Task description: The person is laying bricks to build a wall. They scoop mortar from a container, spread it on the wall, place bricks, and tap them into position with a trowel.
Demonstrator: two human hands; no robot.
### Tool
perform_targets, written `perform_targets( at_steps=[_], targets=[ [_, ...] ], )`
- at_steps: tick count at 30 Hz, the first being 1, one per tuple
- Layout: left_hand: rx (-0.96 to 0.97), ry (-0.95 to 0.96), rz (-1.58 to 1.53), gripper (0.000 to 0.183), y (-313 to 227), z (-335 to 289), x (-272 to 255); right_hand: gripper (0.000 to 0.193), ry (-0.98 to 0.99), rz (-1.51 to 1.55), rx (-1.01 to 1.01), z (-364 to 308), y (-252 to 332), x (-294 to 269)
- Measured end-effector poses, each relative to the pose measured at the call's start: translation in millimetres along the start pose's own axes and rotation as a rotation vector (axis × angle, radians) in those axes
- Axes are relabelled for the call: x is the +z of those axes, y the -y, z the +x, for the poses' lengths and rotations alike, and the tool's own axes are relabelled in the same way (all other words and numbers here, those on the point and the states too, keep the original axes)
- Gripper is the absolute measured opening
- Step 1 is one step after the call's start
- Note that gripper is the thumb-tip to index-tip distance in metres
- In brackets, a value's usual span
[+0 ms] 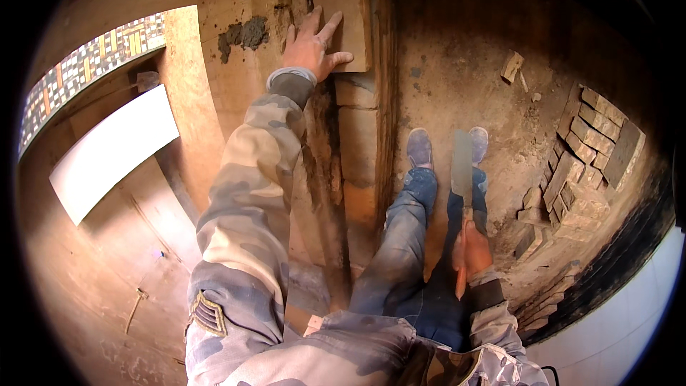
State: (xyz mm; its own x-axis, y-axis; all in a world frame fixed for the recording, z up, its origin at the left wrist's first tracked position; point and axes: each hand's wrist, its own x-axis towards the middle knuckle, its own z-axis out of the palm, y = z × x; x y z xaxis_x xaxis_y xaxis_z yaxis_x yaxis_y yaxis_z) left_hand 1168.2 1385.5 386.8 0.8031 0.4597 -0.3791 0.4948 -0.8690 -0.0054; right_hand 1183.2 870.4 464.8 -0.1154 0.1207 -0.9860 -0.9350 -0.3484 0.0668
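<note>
Two hands show in the head view, both belonging to the person looking down. The left hand (pixel 313 46) lies flat with its fingers spread on the face of a tan brick (pixel 344 18) that sits at the top of the brick wall (pixel 357 150); the thumb hooks under the brick's lower edge, and the camouflage sleeve (pixel 250 193) runs down from the wrist toward the lower edge of the picture. Just left of that brick, on the same wall, a grey patch of mortar (pixel 243 34) clings to the surface. Below the brick, further bricks of the wall stand in a column, with dark mortar smeared down the side beside them.

To the right of the wall, the right hand (pixel 473 249) is curled tight round the handle of a trowel (pixel 462 164), whose flat blade points away from the person, over the blue jeans and toward the shoes (pixel 420 146). The shoes stand on dusty ground just right of the wall's foot.

Well right of the wall, a pile of bricks (pixel 582 150) lies stacked and scattered on the ground, and a single loose brick (pixel 511 66) rests apart between the pile and the wall. Left of the wall, a white board (pixel 107 154) leans below a patterned tiled strip (pixel 93 61).
</note>
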Motion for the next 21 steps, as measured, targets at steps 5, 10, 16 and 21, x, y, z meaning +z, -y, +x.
perform_targets(
  at_steps=[5,10,16,21],
  targets=[
    [0.004,0.023,-0.020,0.090,1.6,0.5,-2.4,0.047,0.041,-0.003,-0.020,8.0,-7.4,10.9],
    [-0.006,0.026,-0.019,0.091,-0.3,0.0,-3.6,0.047,0.067,-0.002,0.008,13.5,-6.4,18.0],
    [-0.037,0.089,-0.003,0.089,-10.3,-0.3,-14.9,0.047,0.059,-0.081,-0.020,14.8,-1.5,29.4],
    [-0.062,0.109,0.011,0.091,-13.4,0.1,-21.7,0.047,0.055,-0.033,0.027,15.1,-1.5,31.9]
  ],
)
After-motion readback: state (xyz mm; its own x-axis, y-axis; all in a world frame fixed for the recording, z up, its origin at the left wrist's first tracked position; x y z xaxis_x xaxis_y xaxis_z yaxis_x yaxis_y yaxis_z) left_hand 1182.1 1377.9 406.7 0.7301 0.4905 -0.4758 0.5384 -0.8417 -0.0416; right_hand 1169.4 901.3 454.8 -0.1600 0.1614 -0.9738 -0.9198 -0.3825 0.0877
